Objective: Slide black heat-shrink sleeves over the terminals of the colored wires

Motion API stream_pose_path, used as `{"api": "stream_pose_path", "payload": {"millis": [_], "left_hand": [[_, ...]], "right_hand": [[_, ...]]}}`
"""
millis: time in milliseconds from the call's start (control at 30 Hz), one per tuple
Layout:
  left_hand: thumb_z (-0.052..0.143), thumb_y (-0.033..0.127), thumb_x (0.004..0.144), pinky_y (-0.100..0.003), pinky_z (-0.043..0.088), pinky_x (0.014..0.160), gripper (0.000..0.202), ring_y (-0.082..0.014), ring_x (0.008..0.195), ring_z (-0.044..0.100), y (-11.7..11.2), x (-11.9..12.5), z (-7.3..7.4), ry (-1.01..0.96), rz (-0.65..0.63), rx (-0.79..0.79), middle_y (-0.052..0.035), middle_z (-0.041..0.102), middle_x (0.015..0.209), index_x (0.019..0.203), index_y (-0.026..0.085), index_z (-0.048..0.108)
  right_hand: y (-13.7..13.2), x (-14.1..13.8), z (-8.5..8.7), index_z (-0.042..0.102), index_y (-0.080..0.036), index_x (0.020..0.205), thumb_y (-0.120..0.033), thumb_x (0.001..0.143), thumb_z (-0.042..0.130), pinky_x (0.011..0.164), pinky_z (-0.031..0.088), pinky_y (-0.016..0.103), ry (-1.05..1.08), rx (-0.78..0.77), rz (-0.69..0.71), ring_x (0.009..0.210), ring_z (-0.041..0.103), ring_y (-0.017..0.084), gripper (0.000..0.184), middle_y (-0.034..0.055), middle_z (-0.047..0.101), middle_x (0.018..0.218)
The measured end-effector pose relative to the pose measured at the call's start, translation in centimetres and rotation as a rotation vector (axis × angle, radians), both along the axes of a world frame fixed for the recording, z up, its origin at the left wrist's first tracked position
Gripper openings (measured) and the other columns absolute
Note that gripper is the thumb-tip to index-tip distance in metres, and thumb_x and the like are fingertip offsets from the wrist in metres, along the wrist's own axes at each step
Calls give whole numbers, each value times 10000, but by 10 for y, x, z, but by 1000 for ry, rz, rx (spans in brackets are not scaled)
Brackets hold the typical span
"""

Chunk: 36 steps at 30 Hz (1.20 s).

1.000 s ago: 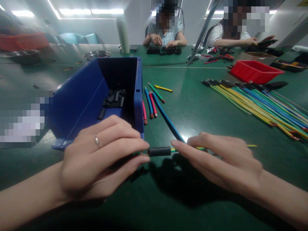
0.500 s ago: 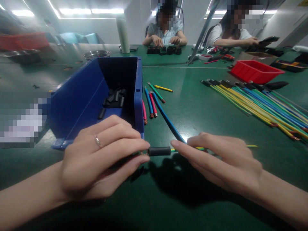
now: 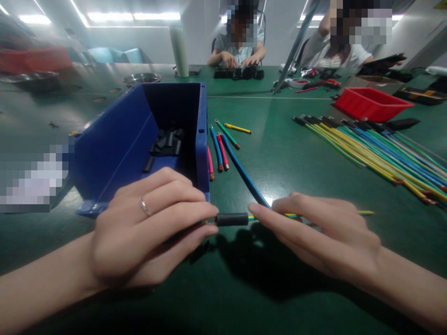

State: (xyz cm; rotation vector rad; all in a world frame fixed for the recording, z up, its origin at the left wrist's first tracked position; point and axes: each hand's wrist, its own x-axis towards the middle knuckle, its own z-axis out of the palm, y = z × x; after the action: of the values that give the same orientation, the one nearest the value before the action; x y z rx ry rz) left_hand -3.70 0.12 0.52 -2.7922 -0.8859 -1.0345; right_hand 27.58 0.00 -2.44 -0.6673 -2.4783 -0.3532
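A yellow-green wire (image 3: 290, 215) runs level above the table, with a black sleeve (image 3: 232, 219) around it near its left end. My left hand (image 3: 153, 228), a ring on one finger, pinches the metal terminal (image 3: 210, 221) just left of the sleeve. Fingers of my right hand (image 3: 317, 228) are closed on the wire to the right of the sleeve; its tip sticks out beyond the hand. A blue cable (image 3: 244, 174) reaches from the table toward my right hand, which hides its near end.
A blue bin (image 3: 115, 139) holding several black sleeves (image 3: 167, 142) stands behind my left hand. Short coloured cables (image 3: 219, 151) lie beside it. On the right are a row of wires (image 3: 377, 153) and a red tray (image 3: 373, 104). Two people sit across the table.
My hands and the wire stay almost still. Across the table, the person at right has raised an arm toward the head; the other person's hands have shifted slightly.
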Motion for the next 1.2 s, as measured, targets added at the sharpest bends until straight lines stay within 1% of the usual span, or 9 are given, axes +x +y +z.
{"api": "stream_pose_path", "payload": {"millis": [133,200,333,467,600,767,900,1067,1200], "left_hand": [[725,197,1077,-292,635,795,127,-159,940,718,1,0,1,24,-16,-7,-12,795,1002,1199,224,700],[723,199,1077,-306,639,787,136,-172,944,724,1,0,1,32,-6,-14,-19,799,1004,1208,229,700],[718,196,1080,-304,639,796,133,-168,948,726,0,0,0,24,3,4,-16,795,1001,1208,228,704],[738,200,1064,-308,641,764,119,-169,912,731,2,1,-5,-24,13,44,-8,790,971,1179,231,725],[717,211,1077,-288,635,773,88,-155,903,725,3,2,-8,-55,1,62,-4,781,970,1163,218,734],[668,216,1115,-285,633,842,113,-164,976,731,3,-1,-1,31,14,25,-17,786,1028,1220,222,710],[617,246,1147,-300,637,819,131,-181,969,738,6,-6,5,112,-39,11,-36,786,1018,1255,223,687],[587,244,1160,-287,632,840,125,-170,972,727,8,-7,5,117,-40,15,-32,777,1014,1250,223,670],[577,187,1149,-264,611,823,126,-156,954,702,9,-6,4,120,-60,21,-32,757,1018,1227,212,672]], "right_hand": [[1,4,1,608,-213,1532,-79,1054,570,622,476,234,-44,1,-12,739,650,110,498,16,713,976],[1,5,1,614,-215,1533,-90,1056,577,623,483,233,-41,0,-9,738,654,112,495,16,714,972],[1,4,2,625,-189,1500,-48,1054,540,659,504,226,-28,10,-5,767,660,111,475,20,713,978],[1,4,-1,621,-213,1521,-65,1038,574,654,507,227,-35,4,-15,755,667,110,508,15,717,987],[2,-4,-4,669,-187,1416,-52,1044,549,657,512,222,90,46,-15,753,673,105,414,14,711,936],[4,-12,-5,679,-150,1355,-77,1060,527,643,514,224,155,60,-6,753,664,108,340,23,709,919],[5,-12,-5,680,-144,1358,-60,1035,557,617,495,233,165,55,-9,739,668,109,356,23,722,921],[6,-12,-6,684,-150,1345,-46,1032,593,622,480,243,169,72,-7,732,673,104,343,8,730,899],[6,-11,-3,670,-124,1356,-30,1062,558,581,423,272,159,61,15,664,605,100,329,2,727,868]]}}
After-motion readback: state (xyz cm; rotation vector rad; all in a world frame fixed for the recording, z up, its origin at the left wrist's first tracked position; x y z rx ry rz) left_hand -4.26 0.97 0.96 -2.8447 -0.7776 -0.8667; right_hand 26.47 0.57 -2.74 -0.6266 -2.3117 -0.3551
